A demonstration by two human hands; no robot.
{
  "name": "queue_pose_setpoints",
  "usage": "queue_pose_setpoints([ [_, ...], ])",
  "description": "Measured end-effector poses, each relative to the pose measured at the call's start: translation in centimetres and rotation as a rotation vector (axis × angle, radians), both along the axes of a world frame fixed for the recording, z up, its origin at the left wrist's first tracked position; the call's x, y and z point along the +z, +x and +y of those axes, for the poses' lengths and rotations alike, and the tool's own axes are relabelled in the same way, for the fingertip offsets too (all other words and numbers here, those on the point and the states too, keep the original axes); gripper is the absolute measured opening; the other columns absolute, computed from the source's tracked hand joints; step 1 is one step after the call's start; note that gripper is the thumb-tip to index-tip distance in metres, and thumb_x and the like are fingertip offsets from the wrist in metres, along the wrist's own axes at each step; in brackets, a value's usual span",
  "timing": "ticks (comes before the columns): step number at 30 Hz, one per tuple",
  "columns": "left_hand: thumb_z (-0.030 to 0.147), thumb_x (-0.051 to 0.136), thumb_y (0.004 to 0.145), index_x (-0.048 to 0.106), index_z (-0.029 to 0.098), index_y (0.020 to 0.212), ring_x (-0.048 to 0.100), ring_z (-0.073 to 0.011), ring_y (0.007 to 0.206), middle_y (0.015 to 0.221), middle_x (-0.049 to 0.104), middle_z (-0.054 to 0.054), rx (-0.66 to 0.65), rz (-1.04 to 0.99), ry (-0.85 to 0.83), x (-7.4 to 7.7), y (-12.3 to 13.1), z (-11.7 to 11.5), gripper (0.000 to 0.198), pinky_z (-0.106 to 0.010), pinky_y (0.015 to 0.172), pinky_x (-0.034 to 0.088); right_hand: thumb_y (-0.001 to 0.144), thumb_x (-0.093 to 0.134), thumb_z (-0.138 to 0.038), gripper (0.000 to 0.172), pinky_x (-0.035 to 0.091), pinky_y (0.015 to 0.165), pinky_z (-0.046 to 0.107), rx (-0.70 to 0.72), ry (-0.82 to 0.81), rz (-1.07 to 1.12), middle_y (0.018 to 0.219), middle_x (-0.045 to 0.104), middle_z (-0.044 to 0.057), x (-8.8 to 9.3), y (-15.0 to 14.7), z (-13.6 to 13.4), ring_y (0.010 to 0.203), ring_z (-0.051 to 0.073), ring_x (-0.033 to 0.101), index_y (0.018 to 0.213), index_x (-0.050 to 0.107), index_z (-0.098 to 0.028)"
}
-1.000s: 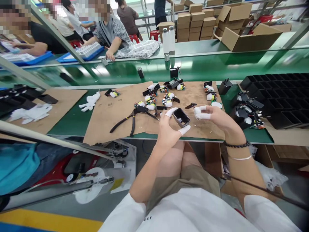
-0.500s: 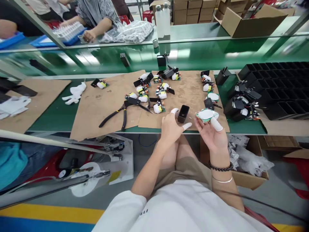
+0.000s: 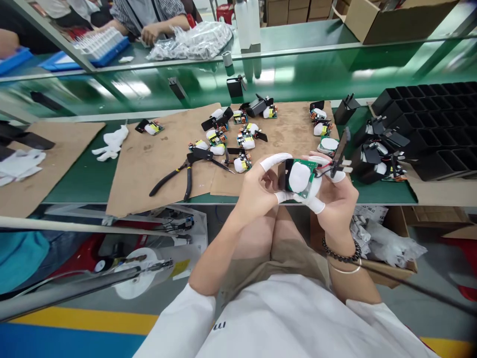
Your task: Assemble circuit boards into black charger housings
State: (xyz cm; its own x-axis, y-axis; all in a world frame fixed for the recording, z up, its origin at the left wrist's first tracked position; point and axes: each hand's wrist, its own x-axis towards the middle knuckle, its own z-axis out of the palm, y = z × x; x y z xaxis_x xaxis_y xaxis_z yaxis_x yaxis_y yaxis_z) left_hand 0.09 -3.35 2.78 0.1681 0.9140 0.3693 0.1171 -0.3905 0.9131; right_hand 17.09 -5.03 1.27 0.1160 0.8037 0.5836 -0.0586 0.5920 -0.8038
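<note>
over the bench's near edge i see the left hand (image 3: 261, 188), grip closed on a black housing (image 3: 283, 175). it touches the circuit board (image 3: 302, 179), which sits in the right hand (image 3: 337, 196), grip closed. farther in, pliers (image 3: 179, 174) lie on cardboard (image 3: 149, 159). black trays (image 3: 439, 124) sit at the right edge.

The black casing (image 3: 282, 175) is mostly hidden behind the green board (image 3: 303, 179).

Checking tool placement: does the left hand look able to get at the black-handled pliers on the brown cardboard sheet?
Probably yes: the black-handled pliers lie on open brown cardboard sheet beside the left hand, nothing between. But it now grips a black plastic casing.
</note>
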Motion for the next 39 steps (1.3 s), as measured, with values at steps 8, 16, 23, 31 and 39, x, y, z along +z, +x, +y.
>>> queue_pose_setpoints([
  [8, 0.014, 0.083, 0.076, 0.07, 0.026, 0.128, 0.055, -0.0065, 0.064, 0.129, 0.071, -0.006, -0.04, 0.021, 0.254, 2.7, -0.3, -3.0, 0.055, -0.022, 0.055, 0.048, 0.072, 0.091, -0.024, 0.052, 0.061, 0.104, 0.052, -0.052, 0.202, -0.089, 0.117, 0.079, 0.004, 3.1, 0.5, -3.0, 0.124, 0.033, 0.07, 0.123, 0.08, -0.03],
  [16, 0.025, 0.086, 0.083, 0.07, 0.028, 0.128, 0.055, -0.0081, 0.065, 0.128, 0.071, -0.006, -0.057, -0.011, 0.212, 3.0, 0.0, -3.6, 0.048, -0.026, 0.059, 0.055, 0.078, 0.086, -0.027, 0.048, 0.061, 0.105, 0.054, -0.014, 0.174, -0.136, 0.122, 0.079, 0.003, 3.6, 0.7, -3.3, 0.128, 0.033, 0.069, 0.124, 0.078, -0.035],
  [23, 0.029, 0.085, 0.086, 0.07, 0.025, 0.128, 0.056, -0.0094, 0.068, 0.126, 0.071, -0.008, -0.057, 0.006, 0.228, 2.8, 0.3, -3.7, 0.044, -0.026, 0.059, 0.056, 0.075, 0.085, -0.026, 0.051, 0.054, 0.113, 0.057, -0.022, 0.212, -0.216, 0.124, 0.076, 0.004, 3.7, 1.4, -3.2, 0.124, 0.033, 0.068, 0.124, 0.076, -0.029],
  [31, 0.02, 0.085, 0.084, 0.07, 0.027, 0.129, 0.058, -0.0101, 0.072, 0.127, 0.071, -0.006, -0.076, -0.002, 0.214, 3.1, 0.4, -3.8, 0.047, -0.025, 0.062, 0.056, 0.071, 0.086, -0.024, 0.054, 0.057, 0.111, 0.058, 0.013, 0.186, -0.157, 0.122, 0.077, 0.005, 3.8, 1.1, -3.2, 0.123, 0.037, 0.071, 0.124, 0.076, -0.029],
  [39, 0.028, 0.086, 0.084, 0.071, 0.026, 0.127, 0.063, -0.0127, 0.075, 0.13, 0.071, -0.009, -0.069, -0.006, 0.229, 3.0, 0.4, -3.7, 0.046, -0.026, 0.058, 0.055, 0.074, 0.084, -0.025, 0.055, 0.057, 0.111, 0.057, 0.023, 0.123, -0.167, 0.125, 0.077, 0.004, 3.6, 1.2, -3.4, 0.124, 0.036, 0.07, 0.128, 0.075, -0.034],
])
